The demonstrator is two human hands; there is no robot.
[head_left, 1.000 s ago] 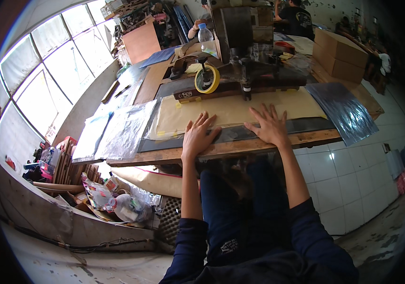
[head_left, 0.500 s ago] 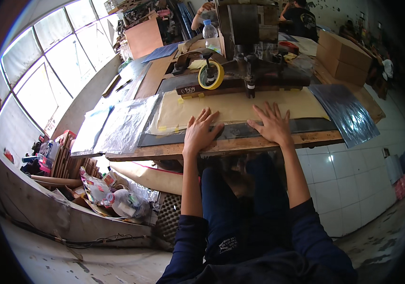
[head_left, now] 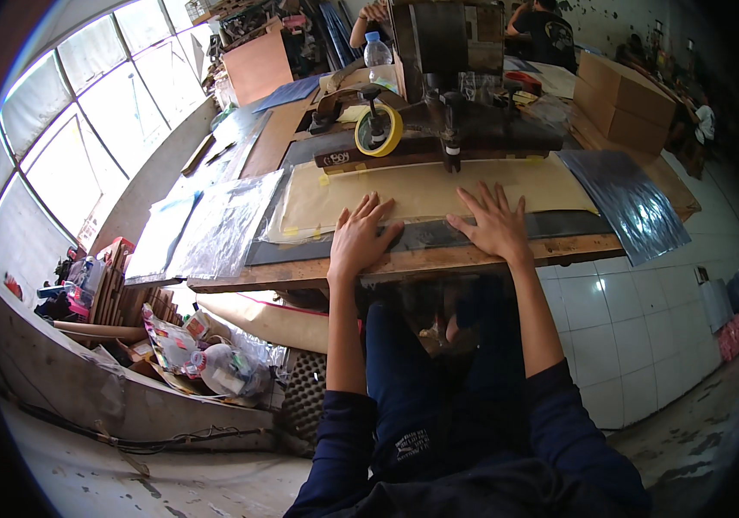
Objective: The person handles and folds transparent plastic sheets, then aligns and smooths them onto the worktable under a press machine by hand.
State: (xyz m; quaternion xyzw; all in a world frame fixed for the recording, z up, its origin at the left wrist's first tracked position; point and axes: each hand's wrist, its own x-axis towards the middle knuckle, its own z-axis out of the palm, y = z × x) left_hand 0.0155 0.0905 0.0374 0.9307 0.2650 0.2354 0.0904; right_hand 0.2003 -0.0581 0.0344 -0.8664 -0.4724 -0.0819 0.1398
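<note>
So yeah, a long, papery tan sheet (head_left: 430, 192) with yellow patches (head_left: 324, 180) is lying on the wooden tabletop (head_left: 438, 257). Left hand (head_left: 358, 243) and right hand (head_left: 498, 228) are resting over the sheet's near edge, fingers (head_left: 488, 200) loosely fanned; crinkly plastic (head_left: 229, 222) is sitting left of it.

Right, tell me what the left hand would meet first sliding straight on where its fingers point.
Sliding over the tan sheet, the left hand would probably meet the dark bar first; the yellow tape roll sits near that line, but its height is hard to judge.
</note>
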